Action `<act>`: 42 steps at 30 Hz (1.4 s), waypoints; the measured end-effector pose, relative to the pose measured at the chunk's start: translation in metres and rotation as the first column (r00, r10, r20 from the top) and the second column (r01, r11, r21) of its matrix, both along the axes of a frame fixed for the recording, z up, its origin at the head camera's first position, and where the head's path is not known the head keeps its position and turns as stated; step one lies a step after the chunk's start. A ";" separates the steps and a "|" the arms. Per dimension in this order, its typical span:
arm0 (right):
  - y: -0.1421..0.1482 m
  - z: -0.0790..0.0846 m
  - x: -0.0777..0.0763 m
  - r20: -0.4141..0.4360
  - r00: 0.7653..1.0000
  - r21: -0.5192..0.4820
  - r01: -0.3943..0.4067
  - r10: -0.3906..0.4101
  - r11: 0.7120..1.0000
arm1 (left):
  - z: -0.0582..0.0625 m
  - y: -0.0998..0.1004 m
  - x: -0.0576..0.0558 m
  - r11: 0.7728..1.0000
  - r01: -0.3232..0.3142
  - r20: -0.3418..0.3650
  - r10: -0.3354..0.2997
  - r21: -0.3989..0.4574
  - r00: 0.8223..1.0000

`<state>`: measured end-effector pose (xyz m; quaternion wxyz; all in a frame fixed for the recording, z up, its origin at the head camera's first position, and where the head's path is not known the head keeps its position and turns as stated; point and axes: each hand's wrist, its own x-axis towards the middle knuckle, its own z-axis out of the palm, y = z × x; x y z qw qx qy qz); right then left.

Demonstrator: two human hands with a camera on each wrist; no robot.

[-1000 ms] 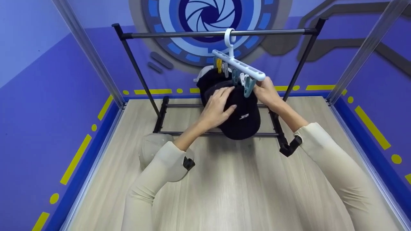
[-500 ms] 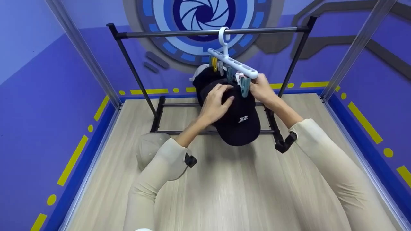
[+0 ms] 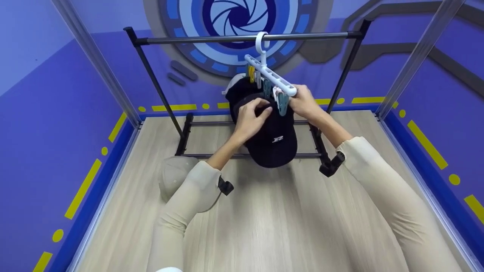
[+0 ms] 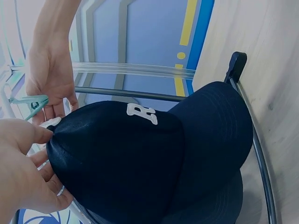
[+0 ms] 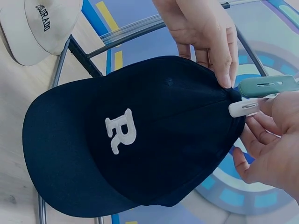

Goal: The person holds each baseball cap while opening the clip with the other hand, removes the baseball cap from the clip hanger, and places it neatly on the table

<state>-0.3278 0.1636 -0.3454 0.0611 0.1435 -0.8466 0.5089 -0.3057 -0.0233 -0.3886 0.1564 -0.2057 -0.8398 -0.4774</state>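
Observation:
A dark baseball cap (image 3: 278,130) with a white R (image 5: 122,131) hangs brim-down below a white clip hanger (image 3: 270,75). My left hand (image 3: 249,117) pinches the top of its crown between thumb and fingers. My right hand (image 5: 275,144) grips a white clothespin (image 5: 245,108) at the crown's edge, its thumb on the clip's end. Beside it a teal clothespin (image 5: 266,86) also sits at the crown. Behind, another dark cap (image 3: 242,90) and a pale cap (image 3: 235,81) hang from the same hanger, partly hidden. A yellow clothespin (image 3: 252,74) is near the hanger's far end.
The hanger hooks over the top bar (image 3: 196,39) of a dark metal rack. A beige cap (image 3: 176,175) lies on the wood-patterned floor (image 3: 261,226) at left, partly under my left sleeve. Blue walls (image 3: 56,124) enclose the sides and back.
My left thumb has drawn in towards its fingers on the crown. The hanger's near end and my right hand have shifted a little left, and the cap has moved with them.

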 end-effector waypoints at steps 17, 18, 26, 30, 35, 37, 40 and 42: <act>0.009 0.003 -0.002 0.002 0.998 0.077 0.056 -0.056 0.995 | 0.009 0.015 -0.001 0.992 -0.085 0.030 0.088 -0.091 0.996; 0.008 0.004 -0.002 0.001 0.999 0.072 0.054 -0.054 0.996 | 0.009 0.015 -0.001 0.992 -0.087 0.029 0.090 -0.087 0.996; -0.001 0.001 -0.003 0.011 1.000 0.069 0.004 -0.005 0.998 | 0.006 0.004 0.002 0.994 -0.088 0.055 0.092 -0.060 0.994; 0.000 0.002 -0.006 0.037 0.999 0.077 -0.030 0.027 0.997 | 0.005 0.002 0.000 0.995 -0.078 0.082 0.083 -0.061 0.993; 0.001 0.006 -0.011 0.041 0.996 0.055 -0.080 0.078 0.995 | 0.005 0.003 -0.005 0.996 -0.084 0.075 0.086 -0.038 0.993; 0.002 0.006 -0.012 0.058 0.993 0.043 -0.106 0.104 0.993 | 0.003 0.003 -0.005 0.996 -0.084 0.078 0.086 -0.032 0.993; 0.005 0.004 -0.011 0.096 0.985 0.014 -0.145 0.143 0.989 | -0.002 0.004 -0.006 0.998 -0.063 0.080 0.064 -0.015 0.995; 0.007 0.002 -0.012 0.125 0.978 -0.011 -0.168 0.168 0.986 | -0.006 0.004 -0.007 0.999 -0.045 0.078 0.045 0.000 0.996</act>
